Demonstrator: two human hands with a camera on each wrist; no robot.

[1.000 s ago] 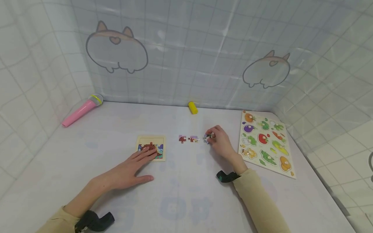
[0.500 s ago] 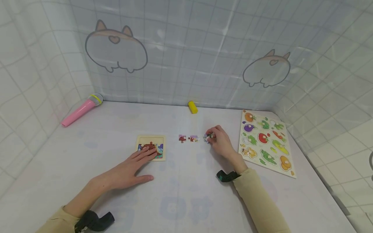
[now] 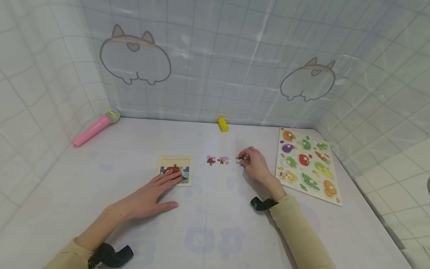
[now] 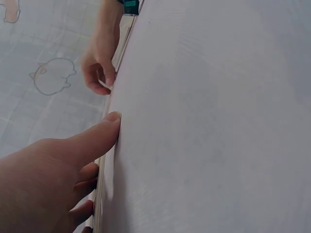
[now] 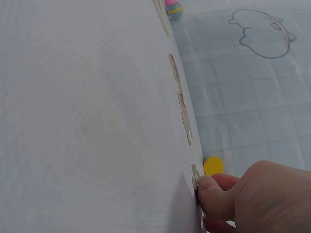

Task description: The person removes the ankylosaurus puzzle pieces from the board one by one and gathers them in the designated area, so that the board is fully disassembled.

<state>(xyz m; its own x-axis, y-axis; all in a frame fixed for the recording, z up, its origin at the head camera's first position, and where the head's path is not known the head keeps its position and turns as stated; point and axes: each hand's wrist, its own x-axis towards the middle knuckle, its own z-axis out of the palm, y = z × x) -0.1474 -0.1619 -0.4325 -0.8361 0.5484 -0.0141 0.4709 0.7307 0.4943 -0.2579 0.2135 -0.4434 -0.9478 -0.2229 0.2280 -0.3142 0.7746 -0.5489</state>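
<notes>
My left hand (image 3: 147, 196) lies with straight fingers over a small wooden puzzle tray (image 3: 174, 159), fingertips on its picture of a reddish-brown figure. Part of that picture is covered. The right hand (image 3: 256, 166) pinches a jigsaw piece (image 5: 195, 175) at the tabletop, thumb and index finger at its edge in the right wrist view; most of this piece is hidden by the fingers. Between the hands lie a red and purple jigsaw piece (image 3: 211, 160) and another jigsaw piece (image 3: 223, 160), apart from the tray.
A vegetable peg-puzzle board (image 3: 305, 164) lies right of the right hand. A pink toy microphone (image 3: 94, 129) is at the back left. A yellow block (image 3: 223, 124) stands near the back edge, before the tiled-pattern curtain (image 3: 215, 67).
The right fingers have shifted slightly over their jigsaw piece, so less of it shows. My left hand stays in place on the tray.
</notes>
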